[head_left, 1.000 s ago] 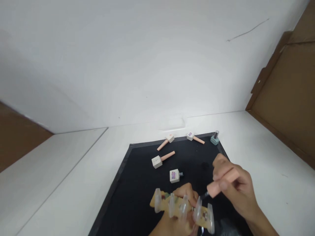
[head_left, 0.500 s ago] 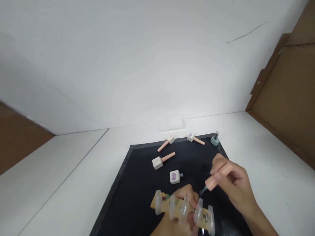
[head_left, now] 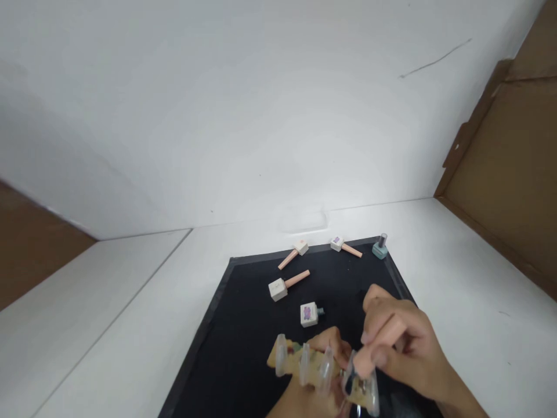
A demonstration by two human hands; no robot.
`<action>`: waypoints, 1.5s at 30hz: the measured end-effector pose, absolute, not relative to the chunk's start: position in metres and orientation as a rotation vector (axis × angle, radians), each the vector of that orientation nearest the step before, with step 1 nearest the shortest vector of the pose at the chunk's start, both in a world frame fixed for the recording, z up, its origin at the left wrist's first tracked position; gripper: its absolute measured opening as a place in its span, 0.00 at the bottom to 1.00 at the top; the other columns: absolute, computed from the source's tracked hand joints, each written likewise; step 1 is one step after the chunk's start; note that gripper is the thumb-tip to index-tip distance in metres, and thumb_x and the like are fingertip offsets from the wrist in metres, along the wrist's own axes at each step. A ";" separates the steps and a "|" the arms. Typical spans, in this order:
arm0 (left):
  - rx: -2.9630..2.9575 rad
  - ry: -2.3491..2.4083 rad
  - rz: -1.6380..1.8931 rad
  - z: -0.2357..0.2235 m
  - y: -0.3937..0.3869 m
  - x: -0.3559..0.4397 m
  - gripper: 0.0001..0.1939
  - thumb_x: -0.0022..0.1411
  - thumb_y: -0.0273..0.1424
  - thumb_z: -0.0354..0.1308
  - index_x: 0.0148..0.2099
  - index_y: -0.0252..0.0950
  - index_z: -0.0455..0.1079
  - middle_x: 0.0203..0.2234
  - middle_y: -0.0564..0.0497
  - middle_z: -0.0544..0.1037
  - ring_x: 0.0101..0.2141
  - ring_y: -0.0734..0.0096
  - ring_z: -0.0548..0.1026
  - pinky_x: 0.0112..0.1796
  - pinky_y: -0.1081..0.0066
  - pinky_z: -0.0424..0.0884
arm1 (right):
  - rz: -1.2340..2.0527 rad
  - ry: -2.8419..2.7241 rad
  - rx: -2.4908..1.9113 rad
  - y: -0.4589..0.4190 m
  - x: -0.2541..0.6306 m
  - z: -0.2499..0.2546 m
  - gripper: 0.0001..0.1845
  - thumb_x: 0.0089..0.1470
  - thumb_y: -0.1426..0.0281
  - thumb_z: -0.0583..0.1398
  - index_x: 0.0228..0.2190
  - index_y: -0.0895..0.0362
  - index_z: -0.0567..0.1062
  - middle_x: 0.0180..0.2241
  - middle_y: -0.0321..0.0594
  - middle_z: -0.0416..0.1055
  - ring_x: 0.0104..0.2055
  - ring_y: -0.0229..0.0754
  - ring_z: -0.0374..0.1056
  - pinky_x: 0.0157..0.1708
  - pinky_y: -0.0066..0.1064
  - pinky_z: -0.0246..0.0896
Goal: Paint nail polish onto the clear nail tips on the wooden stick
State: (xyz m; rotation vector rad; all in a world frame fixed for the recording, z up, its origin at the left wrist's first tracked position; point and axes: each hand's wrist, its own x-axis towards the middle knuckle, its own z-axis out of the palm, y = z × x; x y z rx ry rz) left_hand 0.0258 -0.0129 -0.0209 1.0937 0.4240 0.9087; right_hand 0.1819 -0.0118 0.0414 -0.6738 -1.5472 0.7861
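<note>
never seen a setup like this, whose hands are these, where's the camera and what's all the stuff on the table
There is no machine here: these are one person's bare hands, seen by a camera worn on that person's head, looking forward and down.

The left hand, partly hidden, holds up a tan strip bearing a row of clear nail-shaped tips. The right hand grips a peach cap over the strip's right end; its brush is hard to make out.

On the black mat lies a white bottle without its cap. Beyond it lie three capped white bottles, and a teal bottle stands at the far right corner.
</note>
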 end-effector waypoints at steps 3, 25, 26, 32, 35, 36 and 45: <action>0.957 0.247 0.863 -0.029 -0.014 0.024 0.21 0.58 0.46 0.61 0.29 0.38 0.55 0.16 0.62 0.63 0.10 0.87 0.58 0.13 0.84 0.56 | 0.762 -1.498 -0.715 -0.012 0.182 0.042 0.13 0.60 0.60 0.60 0.27 0.52 0.75 0.19 0.35 0.71 0.23 0.39 0.61 0.24 0.33 0.56; 0.777 0.176 0.819 -0.039 -0.013 0.024 0.22 0.55 0.42 0.65 0.28 0.37 0.54 0.15 0.64 0.61 0.09 0.92 0.54 0.12 0.88 0.56 | 0.778 -1.482 -0.776 -0.014 0.184 0.033 0.13 0.60 0.61 0.60 0.25 0.52 0.73 0.19 0.34 0.71 0.25 0.38 0.61 0.27 0.32 0.58; 0.772 0.161 0.822 -0.040 -0.013 0.024 0.23 0.55 0.42 0.65 0.28 0.37 0.53 0.16 0.64 0.61 0.09 0.93 0.54 0.12 0.88 0.56 | 0.773 -1.470 -0.775 -0.014 0.184 0.032 0.12 0.60 0.61 0.60 0.26 0.51 0.73 0.19 0.34 0.71 0.25 0.39 0.61 0.27 0.32 0.58; 0.813 0.185 0.829 -0.045 -0.013 0.024 0.21 0.57 0.39 0.63 0.27 0.37 0.53 0.15 0.64 0.58 0.09 0.92 0.53 0.12 0.88 0.55 | 0.749 -1.453 -0.796 -0.014 0.185 0.029 0.13 0.61 0.63 0.58 0.25 0.52 0.74 0.20 0.35 0.74 0.25 0.39 0.63 0.26 0.31 0.59; 0.801 0.204 0.828 -0.045 -0.015 0.024 0.23 0.55 0.41 0.65 0.26 0.37 0.53 0.15 0.63 0.59 0.10 0.91 0.54 0.13 0.87 0.54 | 0.741 -1.455 -0.761 -0.014 0.185 0.027 0.13 0.61 0.61 0.59 0.26 0.51 0.74 0.20 0.35 0.73 0.25 0.40 0.63 0.26 0.32 0.59; 0.800 0.212 0.832 -0.045 -0.015 0.024 0.24 0.54 0.41 0.65 0.26 0.37 0.53 0.15 0.63 0.60 0.10 0.90 0.55 0.13 0.87 0.54 | 0.758 -1.471 -0.768 -0.014 0.186 0.027 0.13 0.60 0.60 0.59 0.26 0.51 0.74 0.19 0.35 0.73 0.25 0.40 0.63 0.26 0.32 0.59; 0.739 0.140 0.813 -0.048 -0.014 0.022 0.21 0.55 0.39 0.65 0.27 0.36 0.55 0.16 0.63 0.59 0.11 0.91 0.51 0.15 0.88 0.54 | 0.777 -1.500 -0.779 -0.013 0.187 0.025 0.13 0.60 0.60 0.59 0.26 0.51 0.75 0.19 0.35 0.73 0.25 0.41 0.60 0.27 0.34 0.59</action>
